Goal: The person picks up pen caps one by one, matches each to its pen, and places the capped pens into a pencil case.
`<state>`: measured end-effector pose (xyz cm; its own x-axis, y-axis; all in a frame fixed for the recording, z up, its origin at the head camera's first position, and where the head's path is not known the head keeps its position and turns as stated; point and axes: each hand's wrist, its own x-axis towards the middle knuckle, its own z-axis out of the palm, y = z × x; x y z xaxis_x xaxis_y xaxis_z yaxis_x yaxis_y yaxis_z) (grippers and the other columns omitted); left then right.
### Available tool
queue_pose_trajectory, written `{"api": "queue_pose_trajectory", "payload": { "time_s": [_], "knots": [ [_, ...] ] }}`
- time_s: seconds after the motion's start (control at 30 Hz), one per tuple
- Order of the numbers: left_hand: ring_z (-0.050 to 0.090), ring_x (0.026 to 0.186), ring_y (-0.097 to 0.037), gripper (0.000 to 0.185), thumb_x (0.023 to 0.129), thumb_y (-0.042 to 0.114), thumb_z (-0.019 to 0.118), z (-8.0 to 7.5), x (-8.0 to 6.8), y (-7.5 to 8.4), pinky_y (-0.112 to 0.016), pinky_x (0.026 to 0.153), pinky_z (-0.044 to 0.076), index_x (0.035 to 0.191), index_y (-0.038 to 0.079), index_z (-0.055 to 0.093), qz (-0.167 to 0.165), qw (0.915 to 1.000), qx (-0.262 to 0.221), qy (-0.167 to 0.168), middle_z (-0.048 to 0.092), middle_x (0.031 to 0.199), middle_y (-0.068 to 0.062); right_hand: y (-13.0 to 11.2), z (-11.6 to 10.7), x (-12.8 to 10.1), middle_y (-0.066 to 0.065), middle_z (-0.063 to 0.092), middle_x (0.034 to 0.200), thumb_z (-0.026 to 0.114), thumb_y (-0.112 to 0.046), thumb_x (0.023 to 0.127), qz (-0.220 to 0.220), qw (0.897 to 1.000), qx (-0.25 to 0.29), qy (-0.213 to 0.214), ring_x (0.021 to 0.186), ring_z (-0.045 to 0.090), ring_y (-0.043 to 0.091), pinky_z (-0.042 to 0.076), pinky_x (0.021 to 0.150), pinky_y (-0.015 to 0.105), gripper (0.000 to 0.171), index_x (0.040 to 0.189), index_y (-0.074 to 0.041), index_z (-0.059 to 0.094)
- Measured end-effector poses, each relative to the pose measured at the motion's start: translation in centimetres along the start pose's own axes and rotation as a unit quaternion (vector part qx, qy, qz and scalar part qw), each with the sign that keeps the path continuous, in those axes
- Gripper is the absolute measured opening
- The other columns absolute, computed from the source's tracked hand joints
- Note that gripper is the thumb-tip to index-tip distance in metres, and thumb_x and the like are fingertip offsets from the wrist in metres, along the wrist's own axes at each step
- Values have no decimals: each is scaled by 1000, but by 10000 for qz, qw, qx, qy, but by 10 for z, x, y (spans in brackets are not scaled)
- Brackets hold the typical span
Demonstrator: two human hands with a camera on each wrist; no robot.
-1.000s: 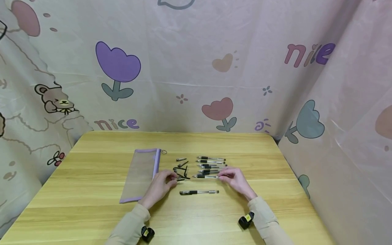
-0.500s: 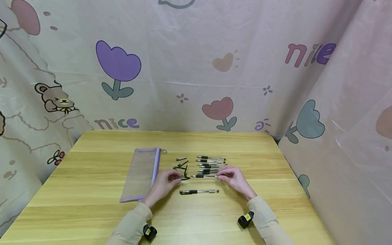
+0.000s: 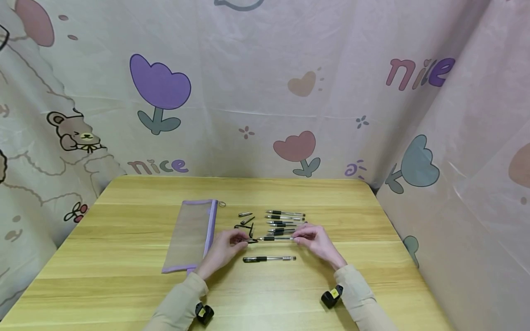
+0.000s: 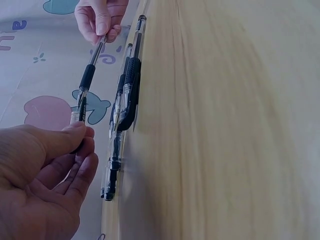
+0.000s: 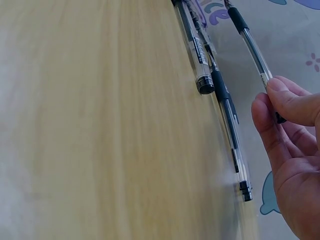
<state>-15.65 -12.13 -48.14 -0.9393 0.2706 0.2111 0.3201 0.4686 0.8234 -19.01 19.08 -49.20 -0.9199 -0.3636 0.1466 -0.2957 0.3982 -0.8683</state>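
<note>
My right hand [image 3: 296, 237] pinches the back end of a clear pen [image 3: 274, 238] with a black grip, held level just above the wooden table [image 3: 124, 285]. My left hand [image 3: 243, 240] pinches a small black cap [image 3: 251, 240] right at the pen's tip. The left wrist view shows the cap [image 4: 81, 111] between thumb and fingers, in line with the pen [image 4: 91, 62]. In the right wrist view my fingertips [image 5: 276, 90] grip the pen's [image 5: 248, 44] end.
A capped pen [image 3: 269, 259] lies alone in front of the hands. Several uncapped pens [image 3: 285, 219] lie in a row behind, with loose black caps [image 3: 246, 222] to their left. A mesh pouch [image 3: 192, 234] with purple trim lies left. Patterned cloth walls surround the table.
My left hand has moved right with the cap, closing the gap to the pen's tip. The right hand has shifted the pen slightly left.
</note>
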Motion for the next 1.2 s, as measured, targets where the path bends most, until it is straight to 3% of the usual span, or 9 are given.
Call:
{"api": "queue_pose_trajectory", "payload": {
  "time_s": [0.23,0.47,0.67,1.2],
  "knots": [
    [69,86,-17,15,88,1,72,1,0,1,-23,79,56,103,2,72,-43,10000,32,-23,75,95,-8,0,1,0,24,70,115,76,-3,85,-35,10000,86,-19,117,61,37,51,91,13,17,101,1,76],
    [69,88,-19,15,89,2,71,2,1,2,-24,81,57,104,4,72,91,9999,-1,-115,75,96,-7,1,2,1,23,70,114,75,0,84,-62,9999,98,-53,111,62,18,52,90,14,16,101,1,76],
    [69,90,-18,15,90,2,71,3,0,4,-22,82,56,104,6,72,7,9998,-61,-197,75,99,-6,0,2,1,20,71,109,75,-3,85,-146,9997,134,-108,102,61,4,53,89,17,16,101,0,77],
    [70,89,-18,15,91,3,71,7,1,3,-23,80,56,105,4,73,86,9998,-108,-157,75,99,-8,-3,6,1,15,70,109,75,-4,85,-15,9999,74,-151,101,58,3,52,89,17,16,101,-3,77]
  ]
}}
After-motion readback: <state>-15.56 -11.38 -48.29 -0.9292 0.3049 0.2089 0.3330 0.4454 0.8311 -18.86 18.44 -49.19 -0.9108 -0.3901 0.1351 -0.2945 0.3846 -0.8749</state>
